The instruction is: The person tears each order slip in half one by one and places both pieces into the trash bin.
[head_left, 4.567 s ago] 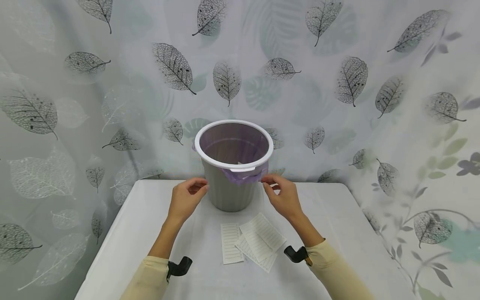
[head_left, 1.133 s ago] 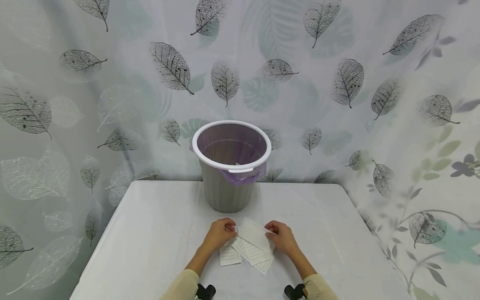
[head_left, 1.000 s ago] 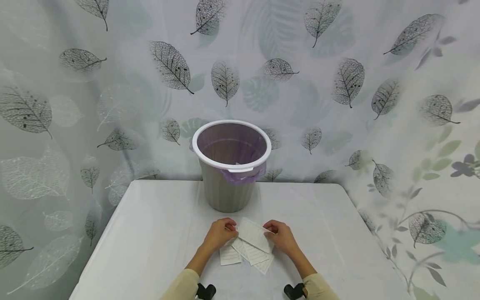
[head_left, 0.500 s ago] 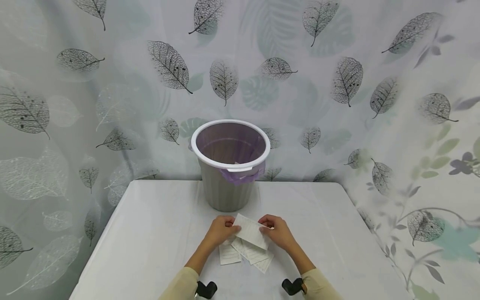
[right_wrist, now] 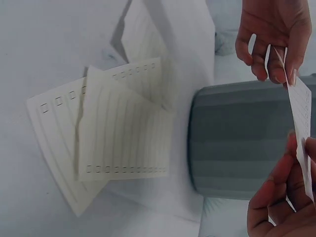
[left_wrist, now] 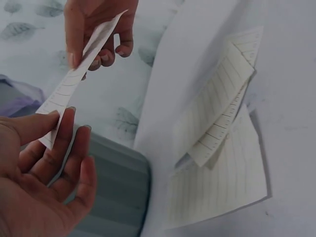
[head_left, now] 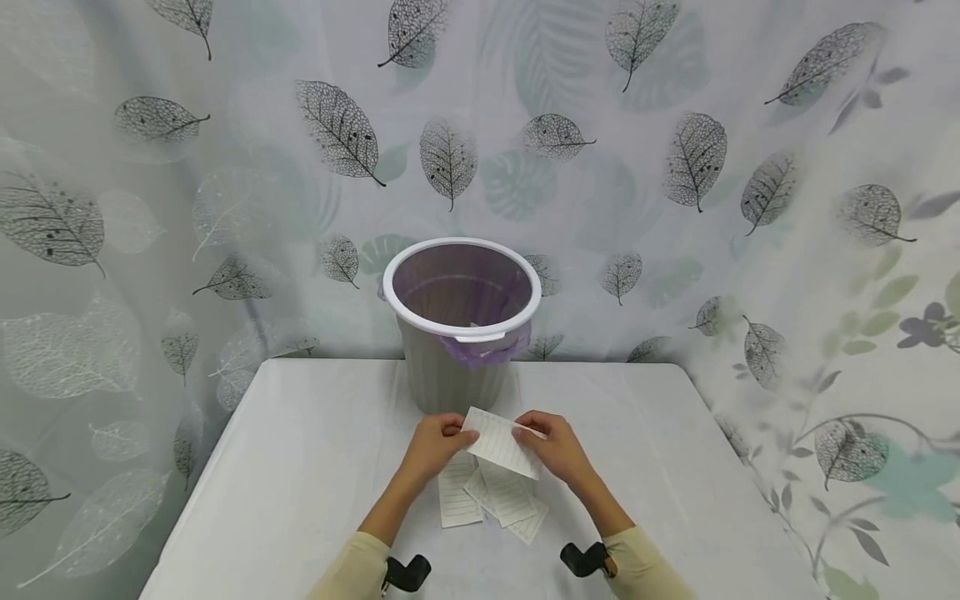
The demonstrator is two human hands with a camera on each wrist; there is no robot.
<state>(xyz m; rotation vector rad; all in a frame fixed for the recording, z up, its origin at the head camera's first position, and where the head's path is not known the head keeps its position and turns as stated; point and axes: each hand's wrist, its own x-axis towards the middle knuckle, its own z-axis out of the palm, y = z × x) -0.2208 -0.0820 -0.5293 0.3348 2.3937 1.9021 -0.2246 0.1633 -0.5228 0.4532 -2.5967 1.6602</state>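
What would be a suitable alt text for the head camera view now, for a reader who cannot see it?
A person's left hand and right hand hold a lined paper sheet between them, above more lined sheets on a white table. Behind them stands a gray bin with a white rim and a purple liner, before a leaf-patterned backdrop.

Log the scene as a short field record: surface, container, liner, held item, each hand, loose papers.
surface: white flat table
container: grey ribbed round bin with a white rim, upright on the table
liner: thin purple plastic bag, hanging out below the rim
held item: white lined rectangular paper sheet, raised above the table
left: left hand pinches one end
right: right hand pinches the opposite end
loose papers: at least three white lined sheets, overlapping on the table
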